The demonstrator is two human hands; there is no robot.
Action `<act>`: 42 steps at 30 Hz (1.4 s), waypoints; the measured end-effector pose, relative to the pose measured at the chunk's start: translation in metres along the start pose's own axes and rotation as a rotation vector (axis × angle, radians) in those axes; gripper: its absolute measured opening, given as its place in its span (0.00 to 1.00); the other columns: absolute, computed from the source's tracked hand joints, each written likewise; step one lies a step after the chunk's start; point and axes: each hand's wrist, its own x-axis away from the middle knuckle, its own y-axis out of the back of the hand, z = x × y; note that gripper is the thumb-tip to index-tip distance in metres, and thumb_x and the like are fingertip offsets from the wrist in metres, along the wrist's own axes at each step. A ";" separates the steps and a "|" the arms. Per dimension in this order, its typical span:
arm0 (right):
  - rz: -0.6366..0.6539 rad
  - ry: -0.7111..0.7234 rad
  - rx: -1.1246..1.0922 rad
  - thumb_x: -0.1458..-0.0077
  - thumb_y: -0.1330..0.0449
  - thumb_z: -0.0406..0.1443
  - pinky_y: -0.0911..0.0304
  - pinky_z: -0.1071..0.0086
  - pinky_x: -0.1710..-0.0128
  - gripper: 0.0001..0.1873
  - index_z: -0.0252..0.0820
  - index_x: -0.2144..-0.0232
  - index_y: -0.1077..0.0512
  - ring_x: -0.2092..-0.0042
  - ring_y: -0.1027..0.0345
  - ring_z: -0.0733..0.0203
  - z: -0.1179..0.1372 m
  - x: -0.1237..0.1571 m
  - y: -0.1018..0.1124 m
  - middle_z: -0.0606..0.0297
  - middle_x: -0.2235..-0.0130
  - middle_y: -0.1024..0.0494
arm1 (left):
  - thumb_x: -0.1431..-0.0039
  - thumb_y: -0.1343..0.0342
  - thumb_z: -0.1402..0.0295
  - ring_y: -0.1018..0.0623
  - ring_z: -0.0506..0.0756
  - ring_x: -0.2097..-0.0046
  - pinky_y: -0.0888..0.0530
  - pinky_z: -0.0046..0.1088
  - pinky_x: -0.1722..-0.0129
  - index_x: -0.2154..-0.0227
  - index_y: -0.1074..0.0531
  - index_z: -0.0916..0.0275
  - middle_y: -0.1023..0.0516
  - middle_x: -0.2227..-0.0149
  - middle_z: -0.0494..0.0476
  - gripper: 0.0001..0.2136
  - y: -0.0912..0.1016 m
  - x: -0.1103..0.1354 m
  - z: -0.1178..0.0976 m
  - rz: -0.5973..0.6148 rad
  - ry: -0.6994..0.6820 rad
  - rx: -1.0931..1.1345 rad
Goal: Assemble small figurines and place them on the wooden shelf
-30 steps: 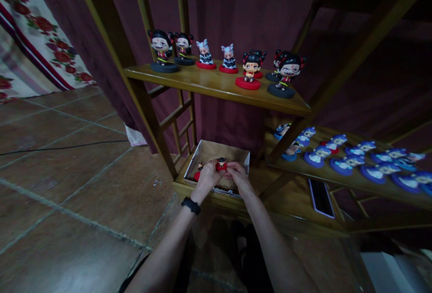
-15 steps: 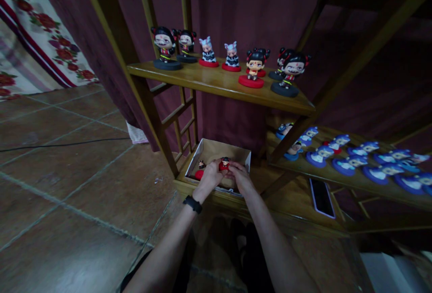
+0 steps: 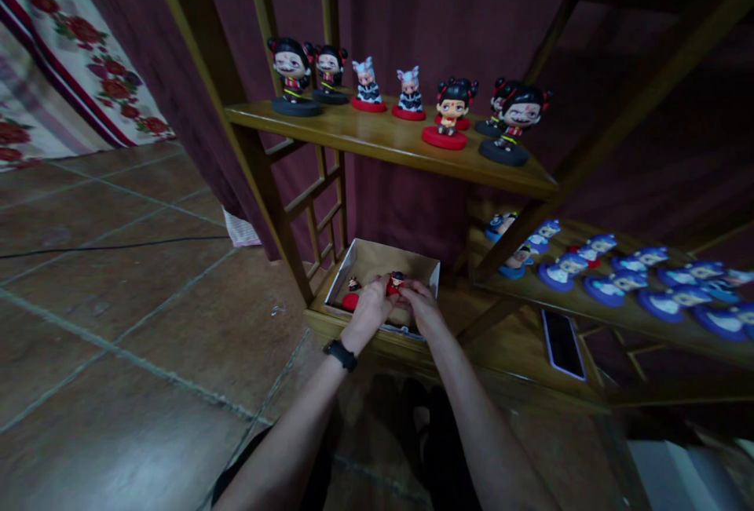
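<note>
Both hands meet over an open cardboard box [image 3: 426, 271] on the lowest shelf board. My left hand [image 3: 371, 308], with a black wristband, and my right hand [image 3: 421, 307] pinch a small red figurine [image 3: 395, 283] between their fingertips. A second small figurine on a red base [image 3: 352, 296] stands inside the box, just left of my left hand.
The wooden shelf [image 3: 389, 146] above carries several big-headed figurines on black and red bases. A lower shelf at right holds several blue figurines [image 3: 613, 279]. A phone [image 3: 561, 343] lies on the bottom board. Tiled floor with a black cable [image 3: 106, 247] spreads left.
The view has drifted slightly, shifting everything a little right and up. Both hands stay together on the red figurine over the box.
</note>
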 end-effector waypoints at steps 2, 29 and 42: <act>0.009 0.005 0.002 0.64 0.37 0.35 0.34 0.69 0.68 0.13 0.43 0.71 0.32 0.73 0.31 0.67 -0.002 -0.001 0.001 0.72 0.74 0.26 | 0.47 0.50 0.69 0.26 0.54 0.60 0.32 0.26 0.61 0.52 0.36 0.63 0.28 0.58 0.61 0.18 -0.002 0.002 -0.002 0.003 -0.007 -0.063; 0.040 0.214 0.235 0.64 0.38 0.35 0.36 0.69 0.61 0.19 0.45 0.64 0.31 0.65 0.33 0.64 -0.004 -0.009 0.013 0.68 0.65 0.26 | 0.47 0.57 0.81 0.31 0.58 0.55 0.32 0.34 0.60 0.45 0.48 0.72 0.35 0.55 0.70 0.24 -0.008 0.021 -0.019 -0.025 -0.277 -0.479; 0.086 0.185 0.222 0.64 0.39 0.33 0.36 0.70 0.64 0.17 0.47 0.66 0.31 0.63 0.35 0.63 0.001 -0.002 0.015 0.68 0.63 0.27 | 0.46 0.57 0.80 0.31 0.59 0.54 0.36 0.36 0.58 0.48 0.44 0.74 0.33 0.56 0.72 0.20 -0.008 0.023 -0.023 -0.040 -0.289 -0.447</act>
